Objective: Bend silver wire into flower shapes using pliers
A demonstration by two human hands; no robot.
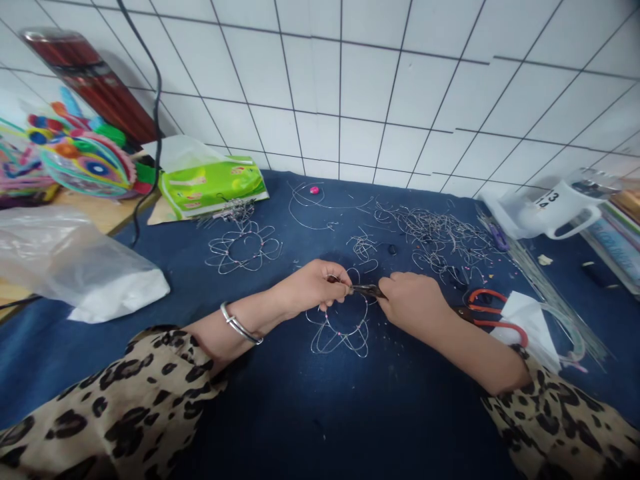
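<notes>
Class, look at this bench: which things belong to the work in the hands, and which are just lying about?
In use:
wire flower, pinched by the left hand
pliers, gripped in the right hand

Lying about:
tissue pack
scissors
white jug
plastic bag

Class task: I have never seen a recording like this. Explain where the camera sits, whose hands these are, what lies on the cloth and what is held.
The one picture comes from a camera worn on a person's head, looking down at their own bare hands; no machine is involved. The left hand pinches a wire flower, and the right hand grips pliers at its wire. On the blue cloth lie a second flower, wire scraps and red scissors.
</notes>
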